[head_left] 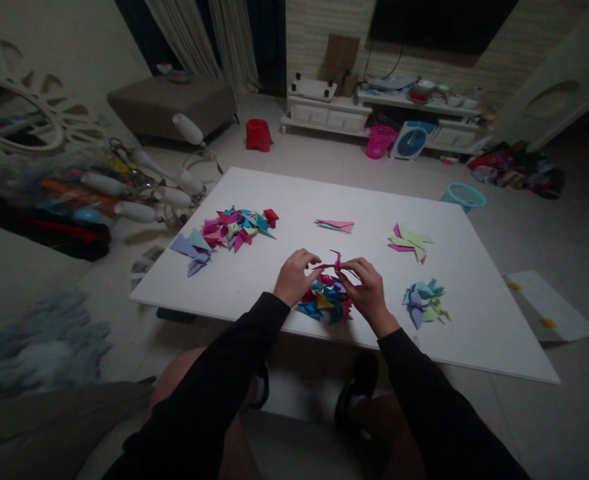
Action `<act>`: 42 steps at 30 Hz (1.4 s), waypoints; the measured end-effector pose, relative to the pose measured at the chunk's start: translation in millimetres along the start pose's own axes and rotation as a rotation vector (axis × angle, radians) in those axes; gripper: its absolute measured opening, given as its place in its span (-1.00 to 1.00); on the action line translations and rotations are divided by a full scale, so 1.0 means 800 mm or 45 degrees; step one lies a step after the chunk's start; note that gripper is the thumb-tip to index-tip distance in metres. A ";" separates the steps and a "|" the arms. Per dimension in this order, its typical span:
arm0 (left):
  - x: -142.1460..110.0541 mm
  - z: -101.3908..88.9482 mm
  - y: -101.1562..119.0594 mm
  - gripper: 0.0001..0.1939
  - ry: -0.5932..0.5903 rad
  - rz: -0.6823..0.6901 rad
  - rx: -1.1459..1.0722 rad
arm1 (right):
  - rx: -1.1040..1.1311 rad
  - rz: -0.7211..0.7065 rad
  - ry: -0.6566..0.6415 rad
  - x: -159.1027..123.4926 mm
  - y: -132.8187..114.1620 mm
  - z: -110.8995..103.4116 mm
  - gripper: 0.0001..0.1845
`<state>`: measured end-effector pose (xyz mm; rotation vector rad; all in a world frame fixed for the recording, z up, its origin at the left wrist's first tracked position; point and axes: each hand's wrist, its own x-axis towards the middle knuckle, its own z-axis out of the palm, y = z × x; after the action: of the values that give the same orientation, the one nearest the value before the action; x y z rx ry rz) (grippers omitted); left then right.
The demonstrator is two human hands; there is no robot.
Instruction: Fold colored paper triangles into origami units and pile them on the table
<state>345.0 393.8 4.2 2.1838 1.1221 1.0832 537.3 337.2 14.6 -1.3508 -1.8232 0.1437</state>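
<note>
A magenta folded paper crane (338, 264) is held just above the table's near edge. My left hand (296, 276) is closed, its thumb and fingertips at the crane's left wing. On the other side, my right hand (367, 291) pinches the crane close to its body. Below both hands lies a pile of colourful folded paper cranes (326, 300), partly hidden by my fingers. Several pale green, blue and lilac cranes (427, 303) rest to the right of my right hand.
The white table (264, 287) also bears a large heap of folded papers (239, 227) at left, lilac pieces (194, 252), thin folded strips (334, 226) and green-and-pink pieces (409, 241). Beyond stand a red stool (258, 135) and a turquoise basket (464, 195). A lamp (159, 193) is at left.
</note>
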 end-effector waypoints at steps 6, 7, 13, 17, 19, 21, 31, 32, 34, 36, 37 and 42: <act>0.001 0.000 -0.005 -0.93 -0.086 0.044 0.037 | -0.008 -0.074 0.043 0.001 0.002 0.001 -0.95; 0.001 0.000 -0.007 -0.92 -0.092 0.062 0.039 | -0.008 -0.081 0.045 0.001 0.001 0.001 -0.95; -0.002 -0.004 -0.013 -0.90 -0.160 0.194 0.062 | -0.014 -0.080 0.034 -0.002 -0.003 0.000 -0.94; -0.002 -0.005 -0.012 -0.89 -0.192 0.238 0.097 | -0.019 -0.067 0.027 -0.003 -0.003 0.000 -0.94; -0.002 -0.006 -0.012 -0.88 -0.221 0.259 0.145 | -0.019 -0.067 0.021 -0.002 -0.002 0.000 -0.95; -0.001 -0.007 -0.012 -0.84 -0.251 0.288 0.197 | -0.023 -0.070 0.019 -0.002 -0.001 0.001 -0.95; 0.000 -0.013 -0.003 -0.74 -0.108 0.176 0.124 | -0.015 -0.072 0.034 0.001 0.002 0.004 -0.94; 0.000 -0.013 -0.001 -0.77 -0.095 0.168 0.114 | -0.012 -0.080 0.036 0.000 0.001 0.004 -0.94; -0.002 -0.012 0.002 -0.82 -0.073 0.159 0.108 | -0.010 -0.105 0.038 -0.001 0.000 0.004 -0.94; -0.003 -0.010 0.004 -0.82 -0.056 0.167 0.111 | -0.011 -0.133 0.041 -0.002 -0.002 0.005 -0.94; -0.004 -0.009 0.006 -0.83 -0.051 0.177 0.115 | -0.013 -0.145 0.046 -0.003 -0.002 0.005 -0.94; -0.006 -0.005 0.007 -0.97 -0.029 0.234 0.157 | 0.006 -0.157 0.023 -0.004 -0.006 0.004 -0.95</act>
<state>343.1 386.8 8.5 2.4296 1.0186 1.0866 531.4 334.0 13.3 -1.2289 -1.8837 0.0702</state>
